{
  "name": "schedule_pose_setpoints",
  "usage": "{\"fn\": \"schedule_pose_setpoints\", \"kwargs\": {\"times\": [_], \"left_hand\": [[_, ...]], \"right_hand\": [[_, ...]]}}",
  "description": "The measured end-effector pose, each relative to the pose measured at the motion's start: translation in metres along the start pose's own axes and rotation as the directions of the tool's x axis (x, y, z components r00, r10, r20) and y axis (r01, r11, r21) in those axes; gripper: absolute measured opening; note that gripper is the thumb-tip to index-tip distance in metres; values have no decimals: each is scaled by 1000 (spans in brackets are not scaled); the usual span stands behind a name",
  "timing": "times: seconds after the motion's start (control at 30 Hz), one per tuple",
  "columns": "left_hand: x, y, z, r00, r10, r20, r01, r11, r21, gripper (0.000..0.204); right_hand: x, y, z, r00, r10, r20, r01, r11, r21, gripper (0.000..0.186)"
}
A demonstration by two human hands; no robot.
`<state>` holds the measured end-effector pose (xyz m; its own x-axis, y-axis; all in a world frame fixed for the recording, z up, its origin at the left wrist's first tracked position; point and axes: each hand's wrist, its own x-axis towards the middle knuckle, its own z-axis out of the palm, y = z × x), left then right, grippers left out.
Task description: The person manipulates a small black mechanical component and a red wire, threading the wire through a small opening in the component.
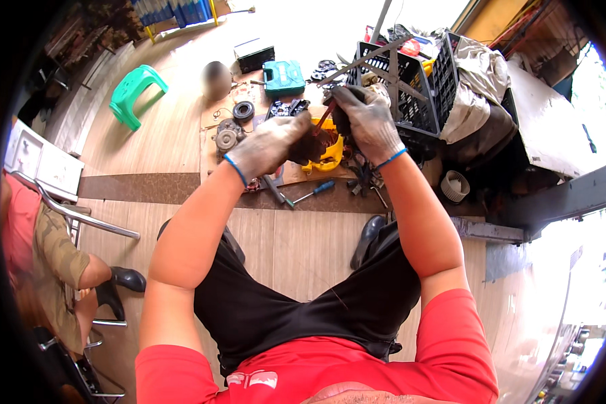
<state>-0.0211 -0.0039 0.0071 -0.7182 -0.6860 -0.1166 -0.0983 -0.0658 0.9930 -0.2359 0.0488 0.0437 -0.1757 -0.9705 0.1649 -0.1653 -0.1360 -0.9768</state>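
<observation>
Both my hands wear greyish-white work gloves with dark palms and blue cuffs. A thin, dark red strip (324, 116) spans the gap between them; I cannot make out whether it is a wire or a tool shaft. The fingers of my left hand (271, 143) are closed at its lower end. My right hand (369, 121), a little higher and farther right, closes round the upper end. Behind and below the hands lies a yellow housing (331, 161) with copper-coloured windings inside, partly hidden by my left glove. A blue-handled screwdriver (323, 188) lies nearer me on the floor.
Beyond the hands are a teal tool case (283, 78), a black box (254, 56), a dark ring (244, 111) and a round metal part (228, 138). Black crates (411, 91) stand right, above a white basket (455, 186). A green stool (132, 94) and a seated person (60, 249) are left.
</observation>
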Motion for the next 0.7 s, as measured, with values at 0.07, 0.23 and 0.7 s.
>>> {"fn": "schedule_pose_setpoints", "kwargs": {"times": [0.07,0.23,0.7], "left_hand": [[-5,6,0,993,-75,93,101,939,-327,76],[0,-3,5,950,10,312,155,851,-501,64],[5,-16,21,956,154,249,8,837,-548,43]], "right_hand": [[3,3,-7,999,-26,45,18,986,168,32],[-3,-4,-11,985,52,167,-76,987,139,29],[-10,-16,-1,979,36,203,-73,982,177,27]]}}
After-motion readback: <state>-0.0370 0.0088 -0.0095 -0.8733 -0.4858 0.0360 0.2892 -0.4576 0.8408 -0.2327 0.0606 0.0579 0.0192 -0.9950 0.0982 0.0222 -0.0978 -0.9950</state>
